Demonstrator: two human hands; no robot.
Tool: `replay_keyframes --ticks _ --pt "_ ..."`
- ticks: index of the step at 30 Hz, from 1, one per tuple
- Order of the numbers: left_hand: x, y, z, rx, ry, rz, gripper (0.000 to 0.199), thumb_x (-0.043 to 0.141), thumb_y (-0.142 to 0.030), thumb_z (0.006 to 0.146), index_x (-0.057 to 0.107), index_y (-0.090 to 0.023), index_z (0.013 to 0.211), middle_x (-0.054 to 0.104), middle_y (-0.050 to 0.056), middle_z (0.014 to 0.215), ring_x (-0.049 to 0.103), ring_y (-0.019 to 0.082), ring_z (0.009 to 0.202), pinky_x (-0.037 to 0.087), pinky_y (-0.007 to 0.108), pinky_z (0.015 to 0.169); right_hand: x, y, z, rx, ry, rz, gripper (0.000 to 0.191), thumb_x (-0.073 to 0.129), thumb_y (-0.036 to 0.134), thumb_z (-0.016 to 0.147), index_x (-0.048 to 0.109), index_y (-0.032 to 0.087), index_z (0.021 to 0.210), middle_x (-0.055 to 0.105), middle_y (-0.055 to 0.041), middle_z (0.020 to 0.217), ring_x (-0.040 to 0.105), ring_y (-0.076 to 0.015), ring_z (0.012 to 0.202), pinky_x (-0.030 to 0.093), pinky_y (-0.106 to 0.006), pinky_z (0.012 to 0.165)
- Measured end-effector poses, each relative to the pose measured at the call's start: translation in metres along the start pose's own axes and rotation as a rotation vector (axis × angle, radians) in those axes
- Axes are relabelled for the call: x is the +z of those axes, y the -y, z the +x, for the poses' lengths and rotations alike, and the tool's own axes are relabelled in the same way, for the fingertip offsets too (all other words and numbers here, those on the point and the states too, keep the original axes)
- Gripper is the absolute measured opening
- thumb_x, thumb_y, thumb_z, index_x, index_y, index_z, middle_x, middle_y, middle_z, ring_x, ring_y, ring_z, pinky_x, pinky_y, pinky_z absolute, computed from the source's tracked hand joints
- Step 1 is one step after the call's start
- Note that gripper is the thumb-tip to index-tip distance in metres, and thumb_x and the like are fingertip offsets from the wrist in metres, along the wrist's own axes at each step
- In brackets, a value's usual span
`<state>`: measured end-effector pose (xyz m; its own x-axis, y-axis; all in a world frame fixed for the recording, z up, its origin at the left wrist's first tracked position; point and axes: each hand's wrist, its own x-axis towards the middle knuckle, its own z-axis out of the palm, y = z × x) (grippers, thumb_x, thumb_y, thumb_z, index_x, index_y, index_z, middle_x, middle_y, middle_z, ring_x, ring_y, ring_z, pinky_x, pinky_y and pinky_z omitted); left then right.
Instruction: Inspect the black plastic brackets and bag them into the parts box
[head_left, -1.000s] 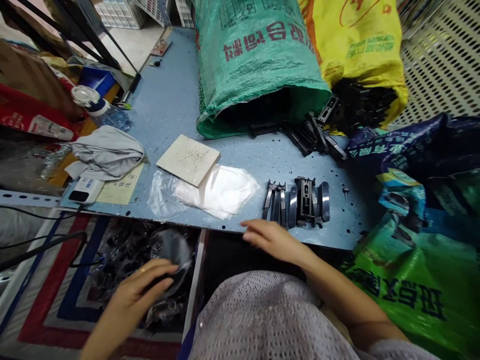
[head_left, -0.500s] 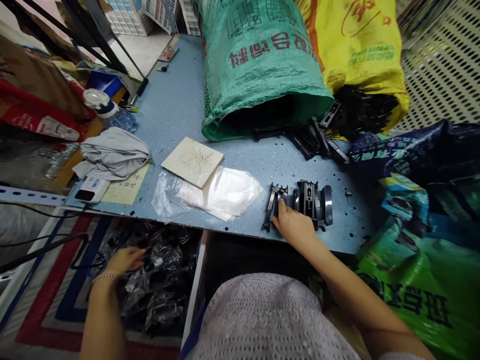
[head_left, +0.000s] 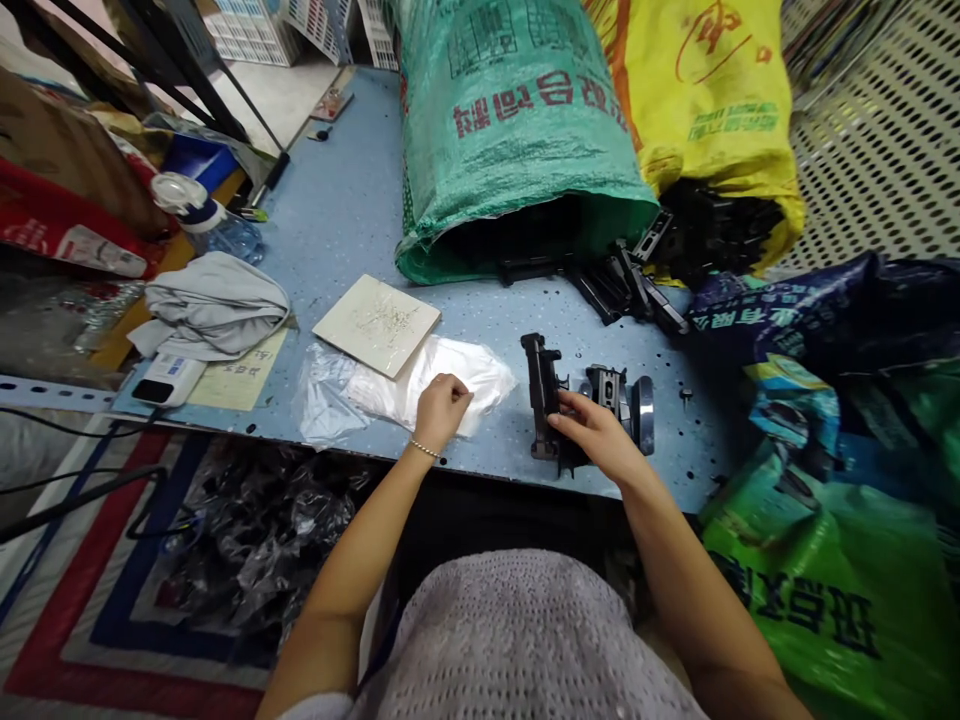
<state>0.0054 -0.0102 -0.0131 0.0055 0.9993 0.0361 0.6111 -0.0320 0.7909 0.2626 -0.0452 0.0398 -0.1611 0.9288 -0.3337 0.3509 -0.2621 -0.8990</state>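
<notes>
My right hand [head_left: 592,432] grips a long black plastic part [head_left: 543,400] by its right side, lifted a little and tilted near the table's front edge. Other black plastic parts [head_left: 611,385] lie just beyond those fingers, one with a rounded glossy end [head_left: 643,415]. Over the stack of clear plastic bags [head_left: 480,370] is my left hand [head_left: 442,408], thumb and fingers pinched together. Whether a bag's edge is between those fingertips I cannot make out. A square beige tile [head_left: 377,325] with small specks lies on the back of the bags.
A green woven sack [head_left: 517,130] and a yellow sack [head_left: 720,110] spill black parts at the back. Bagged black parts [head_left: 255,540] fill a container below the table at left. A grey cloth [head_left: 214,300], a bottle [head_left: 217,225] and a white device [head_left: 169,380] occupy the left side.
My left hand has come up from the container of bagged parts to the clear bags, fingers now pinched. My right hand has raised a black part off the table.
</notes>
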Motion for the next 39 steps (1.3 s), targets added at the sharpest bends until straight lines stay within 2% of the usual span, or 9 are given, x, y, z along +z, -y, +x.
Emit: replay_keyframes --ticks 3,6,13,20,23,26,30,34,39 --pt "-0.015 0.006 -0.005 -0.178 -0.040 -0.230 0.012 0.068 -0.027 0.080 0.061 -0.018 0.077 0.064 0.001 0.074 0.061 0.015 0.070 0.049 0.028 0.069 0.015 0.004 0.013 0.056 0.115 0.450 0.045 0.067 0.039 0.084 0.062 0.019 0.123 0.071 -0.0075 0.100 0.069 -0.0220 0.093 0.055 -0.035 0.080" --pt "-0.022 0.005 -0.007 -0.151 -0.033 -0.230 0.010 0.066 -0.021 0.079 0.066 -0.018 0.089 0.067 0.001 0.080 0.061 0.015 0.073 0.048 0.029 0.073 0.031 0.012 0.023 0.095 0.164 0.653 0.035 0.071 0.034 0.081 0.069 0.018 0.111 0.073 -0.0071 0.093 0.071 -0.0214 0.089 0.055 -0.031 0.077" --pt "-0.021 0.000 -0.012 -0.261 -0.054 -0.499 0.024 0.078 -0.033 0.067 0.059 -0.018 0.066 0.050 -0.004 0.060 0.047 0.010 0.058 0.036 0.024 0.057 0.061 0.019 0.030 0.240 0.381 0.841 0.033 0.073 0.031 0.078 0.069 0.015 0.107 0.074 -0.0101 0.098 0.073 -0.0199 0.082 0.058 -0.030 0.072" --pt "-0.044 -0.002 -0.010 -0.474 -0.062 -0.946 0.038 0.079 -0.028 0.057 0.042 -0.018 0.063 0.061 0.000 0.079 0.048 0.006 0.057 0.032 0.020 0.050 0.083 0.020 0.050 0.209 0.434 0.925 0.029 0.079 0.031 0.073 0.068 0.010 0.091 0.074 -0.0097 0.082 0.072 -0.0195 0.075 0.058 -0.031 0.071" --pt "-0.057 0.003 -0.010 -0.359 -0.180 -0.759 0.030 0.073 -0.025 0.065 0.044 -0.020 0.069 0.063 0.001 0.079 0.055 0.010 0.065 0.042 0.023 0.058 0.074 0.015 0.047 0.216 0.430 0.902 0.030 0.080 0.031 0.072 0.070 0.010 0.090 0.075 -0.0105 0.083 0.073 -0.0205 0.077 0.059 -0.031 0.074" --pt "-0.064 0.004 -0.013 -0.050 -0.252 -0.229 0.010 0.062 -0.015 0.075 0.054 -0.020 0.077 0.065 0.004 0.083 0.060 0.017 0.078 0.050 0.032 0.075 0.068 0.011 0.044 0.203 0.383 0.851 0.028 0.081 0.033 0.071 0.070 0.012 0.086 0.075 -0.0092 0.079 0.073 -0.0205 0.074 0.058 -0.030 0.072" --pt "-0.068 0.005 -0.011 0.291 -0.177 0.315 0.029 0.046 -0.003 0.082 0.069 -0.019 0.087 0.068 0.010 0.099 0.060 0.024 0.095 0.050 0.042 0.088 0.060 0.009 0.039 0.178 0.337 0.768 0.028 0.080 0.032 0.072 0.072 0.013 0.092 0.075 -0.0073 0.079 0.073 -0.0195 0.074 0.058 -0.031 0.075" --pt "-0.067 0.008 -0.007 0.334 -0.157 0.297 0.040 0.042 -0.004 0.087 0.070 -0.018 0.111 0.068 0.011 0.113 0.062 0.024 0.104 0.051 0.043 0.096 0.052 0.016 0.021 0.131 0.323 0.705 0.042 0.076 0.027 0.078 0.067 0.019 0.118 0.075 -0.0050 0.095 0.072 -0.0171 0.086 0.057 -0.028 0.079" --pt "-0.065 0.000 -0.027 0.271 -0.192 0.019 0.040 0.046 -0.016 0.095 0.055 -0.021 0.134 0.058 0.011 0.131 0.062 0.019 0.109 0.052 0.037 0.098 0.060 0.019 0.012 0.228 0.641 0.765 0.064 0.078 0.033 0.078 0.050 0.018 0.134 0.072 -0.0078 0.093 0.074 -0.0221 0.077 0.060 -0.033 0.069"
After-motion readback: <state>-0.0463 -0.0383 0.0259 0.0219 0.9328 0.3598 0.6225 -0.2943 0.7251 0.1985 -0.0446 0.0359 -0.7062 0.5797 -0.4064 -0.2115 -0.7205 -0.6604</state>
